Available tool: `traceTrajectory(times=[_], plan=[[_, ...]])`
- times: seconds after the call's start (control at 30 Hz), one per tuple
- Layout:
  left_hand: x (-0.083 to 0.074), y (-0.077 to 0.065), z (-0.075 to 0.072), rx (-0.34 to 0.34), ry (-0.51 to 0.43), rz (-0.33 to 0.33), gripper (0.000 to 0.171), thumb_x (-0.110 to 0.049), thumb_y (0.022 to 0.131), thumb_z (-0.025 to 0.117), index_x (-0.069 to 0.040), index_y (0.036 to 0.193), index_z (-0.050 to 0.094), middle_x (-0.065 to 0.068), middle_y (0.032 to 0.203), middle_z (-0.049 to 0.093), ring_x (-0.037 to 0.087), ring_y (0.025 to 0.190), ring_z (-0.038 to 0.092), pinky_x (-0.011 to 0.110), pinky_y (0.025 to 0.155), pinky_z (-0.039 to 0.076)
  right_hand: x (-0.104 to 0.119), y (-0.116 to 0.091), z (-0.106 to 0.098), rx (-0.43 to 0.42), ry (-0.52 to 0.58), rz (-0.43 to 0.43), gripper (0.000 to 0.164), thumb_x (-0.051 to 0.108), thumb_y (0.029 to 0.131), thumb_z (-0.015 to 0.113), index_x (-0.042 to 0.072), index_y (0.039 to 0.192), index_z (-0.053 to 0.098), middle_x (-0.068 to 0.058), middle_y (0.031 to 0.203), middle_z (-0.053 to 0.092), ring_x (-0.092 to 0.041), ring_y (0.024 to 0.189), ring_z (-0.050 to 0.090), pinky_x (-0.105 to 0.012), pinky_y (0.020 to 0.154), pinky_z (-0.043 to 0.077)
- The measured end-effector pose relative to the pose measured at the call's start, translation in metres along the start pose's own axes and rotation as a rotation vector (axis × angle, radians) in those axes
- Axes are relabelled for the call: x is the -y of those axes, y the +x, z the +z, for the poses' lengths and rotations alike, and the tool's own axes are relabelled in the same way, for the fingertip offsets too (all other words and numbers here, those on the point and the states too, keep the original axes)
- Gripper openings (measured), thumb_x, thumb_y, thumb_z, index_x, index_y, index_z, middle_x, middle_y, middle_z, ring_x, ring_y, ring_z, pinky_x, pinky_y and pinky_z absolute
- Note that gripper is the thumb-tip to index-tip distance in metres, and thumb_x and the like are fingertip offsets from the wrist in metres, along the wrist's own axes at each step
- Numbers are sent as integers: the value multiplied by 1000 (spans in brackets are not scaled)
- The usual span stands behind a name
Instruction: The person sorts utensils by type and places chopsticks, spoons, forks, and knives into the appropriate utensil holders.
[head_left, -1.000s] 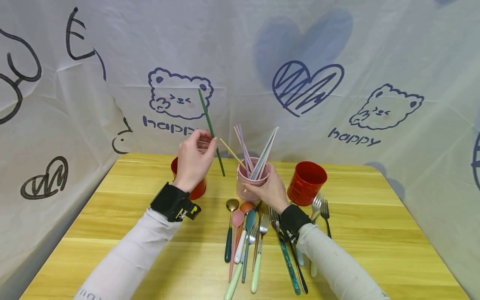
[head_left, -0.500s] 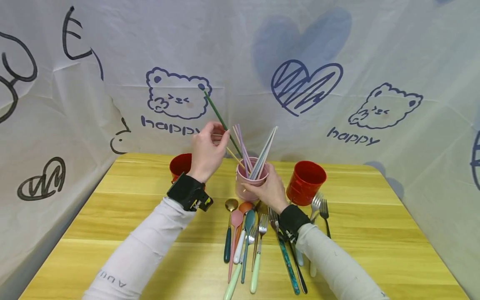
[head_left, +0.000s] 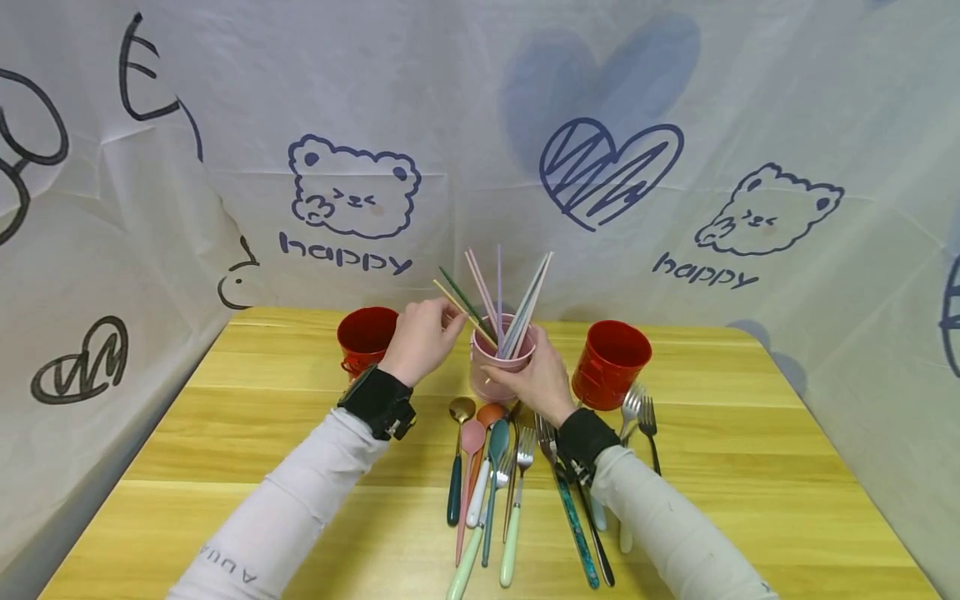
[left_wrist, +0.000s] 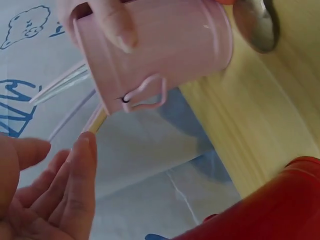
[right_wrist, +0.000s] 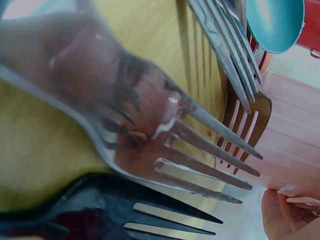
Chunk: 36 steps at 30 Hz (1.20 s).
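Note:
A small pink bucket [head_left: 487,379] stands at the back middle of the table, with several pastel chopsticks [head_left: 534,296] leaning in it. My right hand [head_left: 542,379] grips its right side, thumb across the front. A green chopstick [head_left: 453,282] and a yellow one [head_left: 444,289] lean out over the bucket's left rim. Beside that rim is my left hand [head_left: 423,340]; in the left wrist view its thumb and extended fingers [left_wrist: 80,185] are apart, with nothing pinched between them. The fingertips lie close to the yellow chopstick's end.
Red buckets stand left [head_left: 365,329] and right [head_left: 611,362] of the pink one. Several spoons [head_left: 472,437] and forks [head_left: 525,450] lie in front of it, some under my right forearm. A drawn-on white cloth [head_left: 480,125] hangs behind the table.
My left hand has carried the green chopstick rightward and down into the pink bucket and let go. A purple chopstick there now stands more upright. My right hand has stayed on the bucket.

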<state>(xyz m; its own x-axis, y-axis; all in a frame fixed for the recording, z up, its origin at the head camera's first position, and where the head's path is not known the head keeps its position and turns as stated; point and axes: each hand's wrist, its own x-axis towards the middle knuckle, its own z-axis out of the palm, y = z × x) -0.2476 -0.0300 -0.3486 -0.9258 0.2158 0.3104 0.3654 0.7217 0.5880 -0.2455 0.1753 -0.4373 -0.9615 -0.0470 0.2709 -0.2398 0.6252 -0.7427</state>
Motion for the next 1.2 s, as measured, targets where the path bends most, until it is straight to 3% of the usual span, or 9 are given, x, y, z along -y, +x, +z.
traceTrajectory(times=[0.13,0.37,0.6,0.8,1.0,1.2], plan=[[7,-5,4,51,24,-5,23,-21,99,62,-1,98,73,14,88,75,22,67,64,27,58,53,-1,0,1,0,4,-8,87,41,77,87,8,143,41,-14,140,59,-32,126,60,-51,108,51],[19,-16,10,91,56,-10,21,-22,97,65,-3,97,74,13,91,76,24,72,69,33,65,58,1,0,1,9,18,4,86,40,77,87,9,143,41,-14,140,58,-32,126,59,-51,109,50],[31,-30,17,132,19,-4,16,-18,96,66,-3,97,71,13,91,75,20,69,66,27,63,55,1,-1,1,27,36,20,87,40,78,87,10,144,39,-12,141,57,-31,128,57,-51,110,49],[42,-45,17,114,-20,18,11,-15,94,67,-5,98,70,10,91,75,18,72,68,29,67,59,1,0,2,30,20,14,87,41,78,86,10,144,39,-13,141,57,-32,127,58,-51,111,48],[53,-58,9,4,-87,74,13,-10,93,66,-3,103,71,12,96,76,22,81,73,36,75,62,6,0,1,62,7,19,88,43,78,86,11,145,38,-12,140,57,-32,125,59,-53,109,49],[65,-69,-3,-267,-127,143,19,-6,90,68,-1,108,69,14,104,73,27,90,70,41,82,60,10,-9,-7,73,-24,19,97,48,77,85,11,150,32,-12,145,53,-32,130,55,-54,111,47]])
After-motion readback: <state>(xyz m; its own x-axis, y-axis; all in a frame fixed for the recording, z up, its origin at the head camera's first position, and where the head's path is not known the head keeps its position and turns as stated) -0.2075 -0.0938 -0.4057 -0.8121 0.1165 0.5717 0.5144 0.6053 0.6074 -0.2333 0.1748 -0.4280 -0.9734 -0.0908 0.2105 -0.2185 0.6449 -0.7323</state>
